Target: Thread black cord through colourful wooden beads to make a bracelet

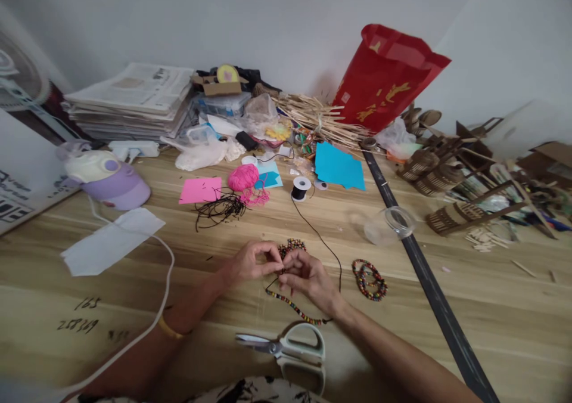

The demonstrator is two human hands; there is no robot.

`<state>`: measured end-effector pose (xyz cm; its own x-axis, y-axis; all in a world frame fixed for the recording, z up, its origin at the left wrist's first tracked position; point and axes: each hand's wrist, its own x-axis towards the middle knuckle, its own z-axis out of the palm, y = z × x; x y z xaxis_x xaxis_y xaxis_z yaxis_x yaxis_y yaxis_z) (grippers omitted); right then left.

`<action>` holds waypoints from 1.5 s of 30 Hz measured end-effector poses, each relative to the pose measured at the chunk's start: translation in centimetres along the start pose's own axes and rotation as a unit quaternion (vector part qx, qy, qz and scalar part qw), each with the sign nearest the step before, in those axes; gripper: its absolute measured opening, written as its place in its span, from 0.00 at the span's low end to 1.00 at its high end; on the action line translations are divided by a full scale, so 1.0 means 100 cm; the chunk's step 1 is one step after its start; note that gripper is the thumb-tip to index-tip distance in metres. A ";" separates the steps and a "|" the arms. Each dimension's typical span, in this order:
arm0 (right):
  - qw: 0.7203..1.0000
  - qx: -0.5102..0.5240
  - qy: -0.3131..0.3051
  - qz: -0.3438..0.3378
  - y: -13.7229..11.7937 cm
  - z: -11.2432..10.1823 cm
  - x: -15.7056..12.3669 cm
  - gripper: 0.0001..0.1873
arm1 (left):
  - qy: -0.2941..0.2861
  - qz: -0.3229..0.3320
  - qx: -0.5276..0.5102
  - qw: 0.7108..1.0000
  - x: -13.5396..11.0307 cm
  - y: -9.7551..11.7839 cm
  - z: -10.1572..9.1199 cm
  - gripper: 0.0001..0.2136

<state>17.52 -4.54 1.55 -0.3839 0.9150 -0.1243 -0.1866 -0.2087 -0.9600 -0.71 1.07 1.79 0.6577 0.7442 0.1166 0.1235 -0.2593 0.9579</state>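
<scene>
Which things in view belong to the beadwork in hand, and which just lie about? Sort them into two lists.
Likely part of the job:
bead strand, near the right hand
spool of black cord
scissors, within easy reach
bead loops

Apparently just lying about:
pink yarn
blue sheet
red bag
newspapers
woven basket

1. My left arm (196, 303) reaches forward and inward from the lower left.
2. My left hand (254, 261) curls, thumb and forefinger together at the tips.
3. My right arm (393, 350) slants in, bare, from the lower right.
4. My right hand (310, 279) bends inward, fingertips just beside the left's.
</scene>
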 end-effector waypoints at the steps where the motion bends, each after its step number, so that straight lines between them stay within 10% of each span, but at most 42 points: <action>1: 1.000 0.006 0.006 -0.005 0.002 0.000 0.003 0.18 | 0.008 0.001 0.003 1.000 0.000 0.000 0.000 0.10; 19: 0.991 -0.097 0.081 -0.048 0.024 -0.003 0.002 0.14 | 0.024 0.012 0.071 0.997 0.001 -0.004 0.001 0.05; 30: 0.902 -0.345 0.048 -0.256 0.025 -0.007 -0.003 0.07 | 0.172 -0.076 0.084 0.979 0.006 -0.021 -0.019 0.08; 45: 0.883 -0.371 0.083 -0.276 0.027 -0.009 -0.002 0.06 | 0.063 -0.015 0.296 0.953 0.005 -0.029 -0.012 0.04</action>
<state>17.89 -4.96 -1.26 -0.2699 0.8571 0.4388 0.3632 0.5126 -0.7780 -1.64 3.00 -0.65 0.5565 0.8157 0.1579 0.5634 -0.5102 0.6498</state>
